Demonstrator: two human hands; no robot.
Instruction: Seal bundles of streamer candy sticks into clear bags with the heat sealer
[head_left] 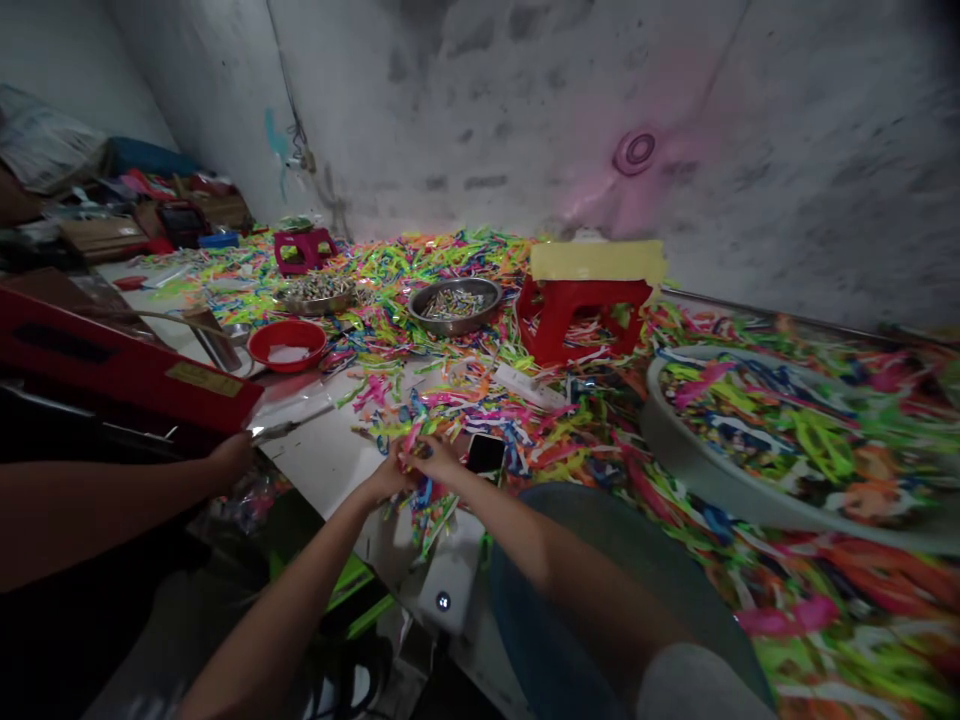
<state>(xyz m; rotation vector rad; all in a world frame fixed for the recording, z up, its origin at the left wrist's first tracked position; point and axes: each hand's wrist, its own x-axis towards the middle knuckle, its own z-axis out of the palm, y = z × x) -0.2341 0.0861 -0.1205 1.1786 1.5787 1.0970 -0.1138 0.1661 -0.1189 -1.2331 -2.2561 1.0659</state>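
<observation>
On the table (pixel 326 450), coloured strips (pixel 480 260) lie in a loose, tangled layer: neon yellow, green, pink, orange, blue and white, thin and limp. Between both hands, over the table near its front edge, a small tuft of strips (pixel 411 436) shows pink and orange. Grip: left hand (pixel 391 477) and right hand (pixel 437 461) meet, fingers narrowed on this tuft.

Poorly resolved: the blue-green tub (pixel 517 640) is partly covered by the right forearm, its base cut off at the bottom edge. The grey tub (pixel 664 425), full of strips, runs out at the right edge. A co-worker's arm (pixel 112 510) enters from the left, its hand against a red box (pixel 127 365); contact unclear. Exact finger placement on the tuft is too small to read.

Room: stained grey wall (pixel 465 120) behind, pink patch with a dark ring mark; dim light. Red stool (pixel 551 330) under a yellow cover (pixel 596 262); steel bowl (pixel 454 327) of short pieces left of it; red basin (pixel 259 345) farther left. Phone (pixel 486 453), dark-screened, just beside right hand.
</observation>
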